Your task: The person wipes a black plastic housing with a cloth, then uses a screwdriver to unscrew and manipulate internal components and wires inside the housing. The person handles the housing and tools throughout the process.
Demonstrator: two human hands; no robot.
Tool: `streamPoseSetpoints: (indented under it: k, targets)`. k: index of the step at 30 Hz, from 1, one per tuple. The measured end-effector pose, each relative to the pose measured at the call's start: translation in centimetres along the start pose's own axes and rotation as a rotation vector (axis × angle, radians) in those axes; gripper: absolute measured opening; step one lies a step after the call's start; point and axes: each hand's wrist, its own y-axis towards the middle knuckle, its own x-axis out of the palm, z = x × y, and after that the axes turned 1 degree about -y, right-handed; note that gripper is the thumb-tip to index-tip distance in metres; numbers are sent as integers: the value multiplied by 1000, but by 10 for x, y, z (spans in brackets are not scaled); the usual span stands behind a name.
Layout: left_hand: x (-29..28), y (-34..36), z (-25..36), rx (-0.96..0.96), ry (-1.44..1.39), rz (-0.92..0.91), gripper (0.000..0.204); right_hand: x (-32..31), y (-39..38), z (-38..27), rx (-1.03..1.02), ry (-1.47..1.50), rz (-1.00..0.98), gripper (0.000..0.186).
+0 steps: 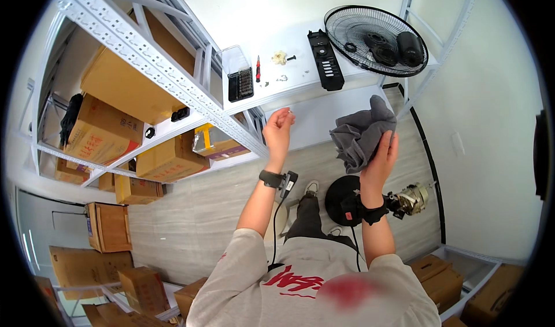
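My left hand [278, 129] is in a pinch below the shelf's front edge, with a tiny light piece at the fingertips, too small to name. My right hand [378, 162] grips a crumpled grey cloth [361, 133]. On the white shelf [277, 93] lie an open bit case [240, 84], a red-and-black screwdriver [258, 69], a cream plastic part [279, 57], a black screw [292, 57], small metal bits [282, 78], a long black slotted panel [326, 61] and a round black fan grille [376, 38] with black parts inside it.
A metal rack [144, 64] with cardboard boxes [104, 124] fills the left. Below my right hand stand a round black base [341, 194] and a bare fan motor [411, 200]. More cartons [439, 275] sit at lower right, beside a white wall [480, 153].
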Motion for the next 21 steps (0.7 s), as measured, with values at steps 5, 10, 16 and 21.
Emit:
streamPoseSetpoints:
  k: [5, 10, 16, 21]
  targets:
    - [-12, 88, -58, -6, 289, 23, 17, 29, 42, 41, 41, -53, 64, 35]
    - [-19, 158, -109, 192, 684, 2, 18, 77, 74, 80, 67, -82, 115, 31]
    - [-7, 194, -133, 365, 895, -38, 16, 99, 96, 111, 66, -136, 107, 30]
    - [-5, 210, -143, 472, 974, -46, 18, 110, 110, 124, 52, -161, 80, 30]
